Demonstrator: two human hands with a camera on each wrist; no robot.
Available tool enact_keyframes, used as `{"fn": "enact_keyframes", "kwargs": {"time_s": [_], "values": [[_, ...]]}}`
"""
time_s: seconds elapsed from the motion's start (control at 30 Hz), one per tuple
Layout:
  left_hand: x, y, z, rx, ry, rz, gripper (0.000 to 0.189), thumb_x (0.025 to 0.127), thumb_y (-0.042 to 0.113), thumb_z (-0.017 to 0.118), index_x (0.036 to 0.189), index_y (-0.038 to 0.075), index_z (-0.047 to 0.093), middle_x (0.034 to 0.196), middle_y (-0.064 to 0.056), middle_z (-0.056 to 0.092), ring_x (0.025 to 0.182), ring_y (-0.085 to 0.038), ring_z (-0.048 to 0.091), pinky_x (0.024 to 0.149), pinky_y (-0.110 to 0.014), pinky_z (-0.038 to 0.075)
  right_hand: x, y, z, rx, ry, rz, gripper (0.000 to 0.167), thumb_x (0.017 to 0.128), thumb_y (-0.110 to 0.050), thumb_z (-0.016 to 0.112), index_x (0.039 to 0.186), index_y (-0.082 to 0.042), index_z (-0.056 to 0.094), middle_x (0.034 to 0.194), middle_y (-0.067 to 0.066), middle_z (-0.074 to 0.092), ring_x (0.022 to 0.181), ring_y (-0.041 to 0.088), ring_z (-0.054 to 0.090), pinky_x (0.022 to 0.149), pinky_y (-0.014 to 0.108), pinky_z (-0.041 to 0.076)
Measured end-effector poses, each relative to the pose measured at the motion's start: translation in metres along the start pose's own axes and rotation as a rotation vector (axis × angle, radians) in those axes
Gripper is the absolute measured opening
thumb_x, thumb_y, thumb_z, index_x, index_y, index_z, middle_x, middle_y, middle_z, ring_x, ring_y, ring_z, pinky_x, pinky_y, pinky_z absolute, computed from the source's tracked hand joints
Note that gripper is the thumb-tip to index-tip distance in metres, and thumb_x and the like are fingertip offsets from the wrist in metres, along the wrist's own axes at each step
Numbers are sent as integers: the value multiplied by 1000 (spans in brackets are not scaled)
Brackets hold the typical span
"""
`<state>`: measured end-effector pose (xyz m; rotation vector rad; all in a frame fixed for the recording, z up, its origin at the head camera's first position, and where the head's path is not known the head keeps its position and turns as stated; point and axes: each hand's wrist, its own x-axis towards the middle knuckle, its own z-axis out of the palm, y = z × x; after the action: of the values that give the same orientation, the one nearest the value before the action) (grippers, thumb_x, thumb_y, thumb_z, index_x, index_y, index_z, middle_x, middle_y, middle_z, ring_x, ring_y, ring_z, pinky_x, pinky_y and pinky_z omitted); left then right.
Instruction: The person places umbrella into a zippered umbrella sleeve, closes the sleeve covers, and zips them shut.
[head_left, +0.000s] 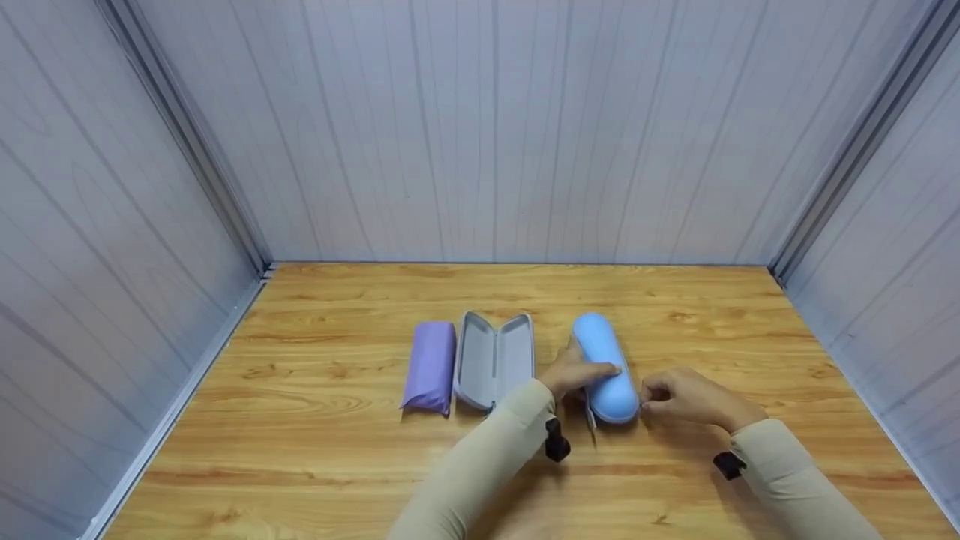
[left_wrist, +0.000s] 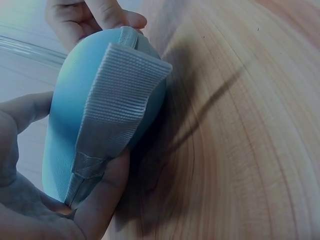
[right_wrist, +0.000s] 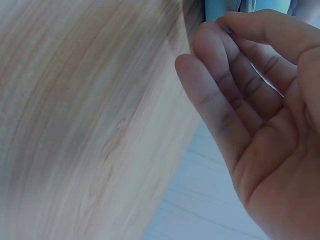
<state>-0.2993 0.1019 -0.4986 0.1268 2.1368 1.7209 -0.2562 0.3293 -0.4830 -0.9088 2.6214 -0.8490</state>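
Note:
A blue zippered glasses case (head_left: pixel 598 341) lies on the wooden table, right of centre. My left hand (head_left: pixel 573 373) grips it from the left, with the thumb over its top and fingers beneath. In the left wrist view a pale woven strap (left_wrist: pixel 120 95) stands out from the case's side, over the zipper seam. At the near right end, my right hand (head_left: pixel 691 397) pinches the small zipper pull (right_wrist: pixel 228 30) between thumb and forefinger. Its other fingers are bent loosely, and the pull is mostly hidden by the fingertips.
Left of the blue case, a grey glasses case (head_left: pixel 514 352) lies unfolded with its inside upward. A purple soft pouch (head_left: pixel 430 361) lies beside that. Pale panel walls (head_left: pixel 480 135) enclose the wooden table (head_left: pixel 315 465) at the back and both sides.

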Motion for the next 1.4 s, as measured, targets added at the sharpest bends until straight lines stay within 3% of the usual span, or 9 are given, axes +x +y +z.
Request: {"fn": "enact_keyframes", "kwargs": {"time_s": [0.37, 0.67, 1.03, 1.4], "values": [[-1, 0, 1, -29, -1, -15, 106, 80, 22, 83, 159, 9, 14, 143, -24, 39, 117, -35, 53, 90, -49, 53, -1, -4, 1, -12, -26, -22, 10, 90, -6, 71, 81, -10, 68, 75, -12, 60, 68, 4, 51, 61, 24, 46], [0, -1, 2, -74, -12, 34, 104, 81, 19, 81, 159, 6, 13, 143, -23, 41, 122, -36, 51, 98, -52, 48, -2, -9, 0, -24, -45, -91, 15, 88, -7, 73, 77, -15, 67, 72, -14, 58, 65, 1, 50, 58, 22, 45], [-1, 1, 4, -70, 8, 41, 102, 80, 18, 82, 158, 5, 17, 139, -22, 46, 119, -35, 54, 96, -49, 50, 0, -11, 3, 17, -91, -94, 8, 90, -14, 76, 82, -13, 76, 77, -9, 70, 67, 0, 57, 62, 22, 51], [-1, 1, 4, -58, 21, 29, 101, 80, 18, 82, 158, 6, 18, 142, -23, 43, 121, -34, 53, 99, -47, 48, 0, -15, 4, 17, -95, -73, 7, 90, -16, 77, 82, -15, 77, 78, -11, 70, 69, 1, 58, 63, 23, 51]]}}
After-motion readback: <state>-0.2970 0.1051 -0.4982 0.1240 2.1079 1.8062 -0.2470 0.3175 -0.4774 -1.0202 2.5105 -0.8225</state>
